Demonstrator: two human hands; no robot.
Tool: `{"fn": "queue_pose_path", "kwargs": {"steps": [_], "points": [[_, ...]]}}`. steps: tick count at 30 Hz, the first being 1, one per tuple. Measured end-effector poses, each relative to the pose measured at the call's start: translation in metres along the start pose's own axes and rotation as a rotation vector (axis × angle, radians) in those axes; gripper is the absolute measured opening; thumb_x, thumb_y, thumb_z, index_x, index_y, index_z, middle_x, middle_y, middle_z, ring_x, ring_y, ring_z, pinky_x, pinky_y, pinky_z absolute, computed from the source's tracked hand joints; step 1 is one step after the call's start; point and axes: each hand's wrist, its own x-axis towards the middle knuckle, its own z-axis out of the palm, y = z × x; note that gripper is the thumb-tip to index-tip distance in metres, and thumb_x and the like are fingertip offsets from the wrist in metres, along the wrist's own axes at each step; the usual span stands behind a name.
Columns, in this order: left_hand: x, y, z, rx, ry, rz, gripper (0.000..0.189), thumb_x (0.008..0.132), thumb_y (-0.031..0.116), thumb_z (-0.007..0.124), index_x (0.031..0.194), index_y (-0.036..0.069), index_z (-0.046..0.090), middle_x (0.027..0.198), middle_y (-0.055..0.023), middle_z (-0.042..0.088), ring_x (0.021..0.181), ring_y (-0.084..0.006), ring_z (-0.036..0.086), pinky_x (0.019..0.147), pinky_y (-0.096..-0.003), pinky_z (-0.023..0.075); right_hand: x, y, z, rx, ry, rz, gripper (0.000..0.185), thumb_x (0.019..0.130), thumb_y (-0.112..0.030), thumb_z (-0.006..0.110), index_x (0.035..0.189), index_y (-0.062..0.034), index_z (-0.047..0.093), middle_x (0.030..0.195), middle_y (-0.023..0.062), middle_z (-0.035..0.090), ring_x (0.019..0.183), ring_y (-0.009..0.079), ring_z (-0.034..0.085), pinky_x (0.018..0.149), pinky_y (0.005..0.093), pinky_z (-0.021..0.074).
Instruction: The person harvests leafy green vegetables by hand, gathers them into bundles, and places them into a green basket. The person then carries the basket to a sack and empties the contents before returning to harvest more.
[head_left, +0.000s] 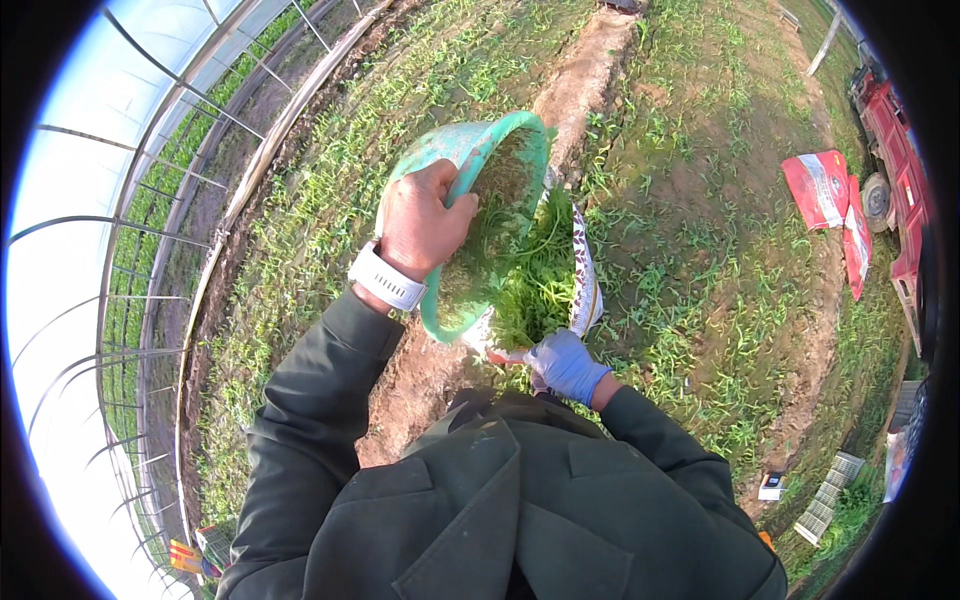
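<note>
My left hand (429, 217), bare with a white watch on its wrist, grips the rim of a green plastic basin (517, 124). The basin is tipped on its side, its mouth towards the right, with bits of soil or plant matter on its inner wall. Feathery leafy greens (536, 289) lie below and beside its mouth, in a printed white sack (585, 277) that stands open. My right hand (568, 365), in a pale blue glove, is closed on the near edge of the sack; its fingertips are partly hidden.
Low green plants (675, 300) grow on both sides of a bare soil path (585, 82). Red-and-white bags (817, 187) lie at the right, beside a red vehicle (896, 165). A pale plastic crate (829, 495) is at the lower right. The greenhouse frame (112, 221) curves along the left.
</note>
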Motion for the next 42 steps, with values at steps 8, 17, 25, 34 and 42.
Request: {"fn": "queue_pose_path", "kwargs": {"steps": [8,17,25,34,42], "points": [[-0.016,0.022,-0.020,-0.030,-0.005,0.072,0.012,0.074,0.007,0.067,0.079,0.001,0.058,0.052,-0.0024,0.043,0.049,-0.0066,0.037,0.047,-0.0271,0.0325,-0.011,-0.009,0.003,0.103,0.060,0.077,0.029,0.071,-0.022,0.065,0.099,-0.0164,0.069,0.058,0.0071,0.056,0.053,0.0280,0.058,0.050,0.0423,0.0442],[-0.051,0.006,-0.042,-0.156,0.026,-0.078,0.013,0.074,0.009,0.068,0.079,0.000,0.060,0.054,-0.0035,0.052,0.052,-0.0054,0.045,0.049,-0.0260,0.0380,-0.012,-0.012,0.017,0.047,0.004,0.013,0.008,0.080,-0.015,0.055,0.077,-0.0125,0.062,0.060,0.0079,0.057,0.058,0.0267,0.061,0.054,0.0412,0.0444],[-0.088,-0.025,-0.076,-0.354,0.214,-0.280,0.011,0.077,0.007,0.068,0.080,-0.001,0.060,0.055,0.0025,0.051,0.052,-0.0014,0.040,0.046,-0.0226,0.0320,0.005,-0.027,0.000,-0.077,-0.211,0.041,0.012,0.080,-0.021,0.056,0.076,-0.0110,0.061,0.071,0.0080,0.064,0.069,0.0255,0.064,0.061,0.0397,0.0464],[-0.242,-0.065,-0.137,-0.855,0.834,-0.485,0.014,0.082,0.003,0.068,0.092,0.000,0.058,0.070,0.0043,0.059,0.060,0.0000,0.047,0.051,-0.0183,0.0350,0.026,-0.028,0.014,-0.209,-0.413,-0.076,0.020,0.074,-0.020,0.067,0.087,-0.0096,0.058,0.076,0.0112,0.062,0.072,0.0315,0.063,0.062,0.0458,0.0487],[-0.431,-0.061,-0.120,-0.733,1.199,-0.864,0.018,0.083,0.010,0.070,0.095,0.001,0.059,0.072,0.0028,0.060,0.060,-0.0009,0.048,0.051,-0.0186,0.0353,0.051,-0.002,0.074,-0.029,-0.703,-0.084,0.020,0.075,-0.008,0.057,0.093,-0.0013,0.063,0.084,0.0211,0.064,0.078,0.0370,0.064,0.067,0.0451,0.0488]]}}
